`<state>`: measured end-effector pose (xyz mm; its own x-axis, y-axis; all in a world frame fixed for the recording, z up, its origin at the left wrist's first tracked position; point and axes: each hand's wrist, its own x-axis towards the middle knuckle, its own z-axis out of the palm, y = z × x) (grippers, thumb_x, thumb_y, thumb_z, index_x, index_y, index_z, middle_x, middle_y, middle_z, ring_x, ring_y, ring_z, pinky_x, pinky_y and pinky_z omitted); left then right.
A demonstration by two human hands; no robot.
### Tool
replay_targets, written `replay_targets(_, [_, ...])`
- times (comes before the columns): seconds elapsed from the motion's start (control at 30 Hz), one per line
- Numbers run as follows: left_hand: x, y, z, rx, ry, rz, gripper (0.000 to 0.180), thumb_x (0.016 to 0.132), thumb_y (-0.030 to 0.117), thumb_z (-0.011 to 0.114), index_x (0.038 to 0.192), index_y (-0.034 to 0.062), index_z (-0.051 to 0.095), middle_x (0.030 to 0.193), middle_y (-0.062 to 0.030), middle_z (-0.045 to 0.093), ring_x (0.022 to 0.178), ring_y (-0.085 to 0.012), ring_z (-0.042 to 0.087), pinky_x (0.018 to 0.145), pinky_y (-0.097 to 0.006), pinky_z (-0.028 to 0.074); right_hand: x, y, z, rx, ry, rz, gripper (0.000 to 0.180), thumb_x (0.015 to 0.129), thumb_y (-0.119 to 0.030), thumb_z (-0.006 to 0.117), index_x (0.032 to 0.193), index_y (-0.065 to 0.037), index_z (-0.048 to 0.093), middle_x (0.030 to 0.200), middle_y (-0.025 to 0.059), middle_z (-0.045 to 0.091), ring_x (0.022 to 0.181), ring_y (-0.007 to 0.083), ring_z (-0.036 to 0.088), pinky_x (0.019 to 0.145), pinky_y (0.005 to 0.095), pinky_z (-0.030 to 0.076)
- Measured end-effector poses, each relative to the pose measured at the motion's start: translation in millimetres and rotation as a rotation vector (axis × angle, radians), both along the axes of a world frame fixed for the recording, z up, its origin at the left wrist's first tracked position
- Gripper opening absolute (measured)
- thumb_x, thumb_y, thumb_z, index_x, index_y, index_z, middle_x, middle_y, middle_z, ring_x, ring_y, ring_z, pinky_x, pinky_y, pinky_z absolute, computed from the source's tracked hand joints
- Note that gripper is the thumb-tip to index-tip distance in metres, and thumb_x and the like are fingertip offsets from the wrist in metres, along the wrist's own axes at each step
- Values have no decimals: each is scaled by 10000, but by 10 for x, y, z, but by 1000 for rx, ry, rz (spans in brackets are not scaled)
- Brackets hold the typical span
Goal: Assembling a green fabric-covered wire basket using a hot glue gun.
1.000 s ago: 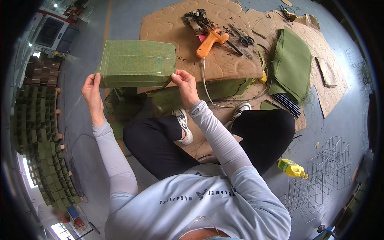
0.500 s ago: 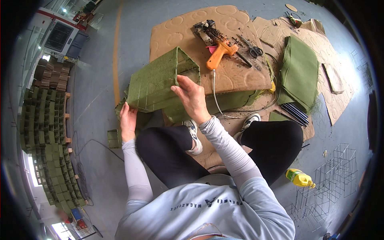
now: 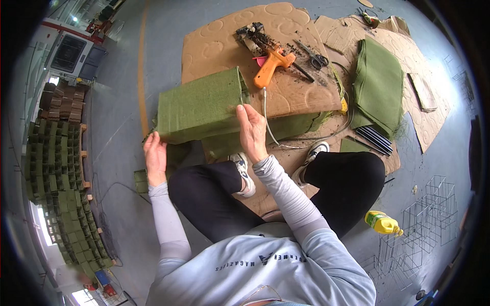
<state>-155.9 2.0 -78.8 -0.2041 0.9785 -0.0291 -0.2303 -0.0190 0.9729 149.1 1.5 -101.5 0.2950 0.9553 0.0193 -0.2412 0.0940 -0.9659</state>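
Note:
A green fabric-covered box (image 3: 199, 107) is held lengthwise between my two hands, over the left edge of a cardboard work surface (image 3: 214, 41). My left hand (image 3: 154, 155) grips the near corner of its left end, fingertips against the cloth. At the right end, my right hand (image 3: 251, 130) pinches the near edge between thumb and fingers. An orange glue gun (image 3: 270, 68) lies on the cardboard just beyond, its white cord running down towards my feet. Black-handled scissors (image 3: 317, 61) rest to the right of the gun.
Folded green cloth (image 3: 377, 81) lies at the right, with dark rods (image 3: 374, 140) below it. A yellow bottle (image 3: 383, 223) and wire frames (image 3: 423, 219) stand on the floor at right. Stacked green boxes (image 3: 56, 173) line the left side.
The box has turned, so its open right end faces away more and its long side shows broadly. My left hand has shifted a little left; my right hand has moved slightly down the edge.

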Motion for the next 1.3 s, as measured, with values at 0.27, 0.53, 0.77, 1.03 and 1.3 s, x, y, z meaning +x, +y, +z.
replay_targets(0.27, [167, 401, 1134, 301, 349, 12, 107, 969, 124, 611, 965, 19, 629, 928, -11, 628, 880, -66, 545, 822, -230, 421, -6, 318, -4, 135, 875, 388, 282, 1021, -229, 506, 1110, 2, 641, 1039, -6, 646, 949, 90, 545, 890, 238, 394])
replay_targets(0.53, [735, 462, 1166, 293, 510, 13, 159, 939, 120, 657, 981, -32, 677, 876, 10, 658, 797, -37, 546, 734, -189, 419, 104, 341, -788, -265, 517, 383, 289, 973, -241, 606, 1072, 26, 653, 942, 37, 659, 867, 116, 606, 848, 292, 499])
replay_targets(0.77, [1135, 356, 1171, 326, 717, -1, 170, 921, 152, 690, 886, -12, 666, 761, 67, 575, 706, -20, 455, 635, -190, 361, 152, 214, -912, -350, 565, 314, 198, 946, -169, 638, 1064, -10, 644, 991, 41, 673, 893, 119, 627, 802, 268, 497])
replay_targets(1.03, [613, 469, 1086, 315, 544, -29, 188, 957, 169, 643, 967, -16, 676, 858, 28, 648, 769, -35, 532, 716, -200, 425, -58, 241, -940, -318, 1060, 587, 296, 973, -316, 592, 1214, -145, 609, 1211, -22, 637, 1132, 120, 540, 907, 310, 383])
replay_targets(1.3, [-256, 402, 704, 218, 302, 17, 164, 978, 153, 608, 1027, 3, 652, 976, -18, 652, 913, -68, 553, 859, -228, 419, -202, 292, -645, -111, 1095, 469, 301, 986, -232, 577, 1205, -29, 611, 1176, 82, 657, 1047, 186, 620, 987, 342, 472])
